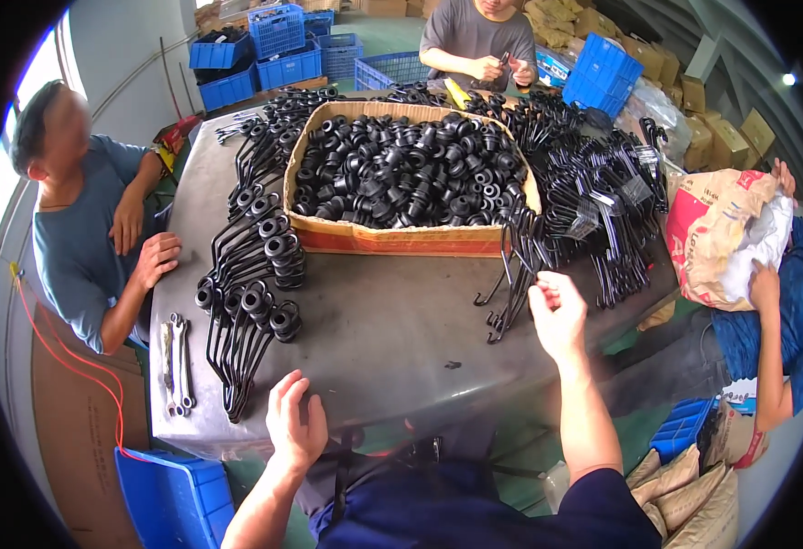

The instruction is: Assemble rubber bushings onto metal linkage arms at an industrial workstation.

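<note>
Rods point(513, 297) with hooked ends lie by the near right corner of the cardboard box point(401, 241), probably bunched for reach, beside the right hand point(560, 316), fingers half-curled, grip unclear; the left hand point(295, 423), before the box, hangs loosely spread, empty.

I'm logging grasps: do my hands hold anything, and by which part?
Left hand: nothing. Right hand: beside bent black metal rods; whether it grips one cannot be told.

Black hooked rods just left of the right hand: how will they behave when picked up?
The hooked rods look stiff, given their crisp bends. They'd probably snag on one another, being crowded with hooked ends. Rolling seems unlikely with that bent shape.
</note>
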Tool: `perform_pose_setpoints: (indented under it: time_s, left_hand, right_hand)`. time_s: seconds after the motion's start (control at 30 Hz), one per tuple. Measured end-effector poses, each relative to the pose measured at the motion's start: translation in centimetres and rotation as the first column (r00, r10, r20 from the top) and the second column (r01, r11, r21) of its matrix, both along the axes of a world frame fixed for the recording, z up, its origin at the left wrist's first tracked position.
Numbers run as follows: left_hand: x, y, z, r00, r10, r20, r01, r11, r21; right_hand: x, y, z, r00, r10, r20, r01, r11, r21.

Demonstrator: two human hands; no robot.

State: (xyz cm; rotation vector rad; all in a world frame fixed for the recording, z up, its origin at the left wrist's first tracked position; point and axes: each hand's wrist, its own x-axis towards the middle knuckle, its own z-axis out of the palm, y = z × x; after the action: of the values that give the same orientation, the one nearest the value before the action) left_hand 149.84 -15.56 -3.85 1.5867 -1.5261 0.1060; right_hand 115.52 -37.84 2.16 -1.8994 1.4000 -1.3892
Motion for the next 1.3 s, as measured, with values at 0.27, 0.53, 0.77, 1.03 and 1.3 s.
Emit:
perform_pose_setpoints:
  time_s: [0.27, 0.53, 0.77, 1.03, 1.3]
  left_hand:
    - [0.1, 0.0, -0.1, 1.0, -0.003, -0.008, 0.003, 1.0, -0.031]
    - [-1.2, -2.3, 5.5, 0.955, -0.185, -0.232, 0.169, 0.982, -0.087]
    - [-4.6, -6.8, 12.3, 0.514, -0.492, -0.703, 0.467, 0.848, -0.251]
    - [-3.5, -7.0, 13.8, 0.757, -0.414, -0.505, 0.408, 0.904, -0.128]
    - [-2.6, -10.4, 10.1, 0.881, -0.34, -0.328, 0.35, 0.936, -0.03]
  right_hand:
    - [0.4, 0.3, 0.7, 0.995, -0.025, -0.093, 0.023, 1.0, -0.014]
    - [4.5, 5.8, 5.2, 0.942, 0.334, 0.032, -0.332, 0.942, -0.059]
    - [11.9, 9.6, 5.0, 0.612, 0.787, -0.079, -0.789, 0.601, -0.126]
    - [13.1, 6.5, 6.9, 0.509, 0.843, -0.173, -0.86, 0.504, -0.076]
    - [10.6, -5.6, 8.6, 0.872, 0.353, -0.339, -0.39, 0.92, -0.045]
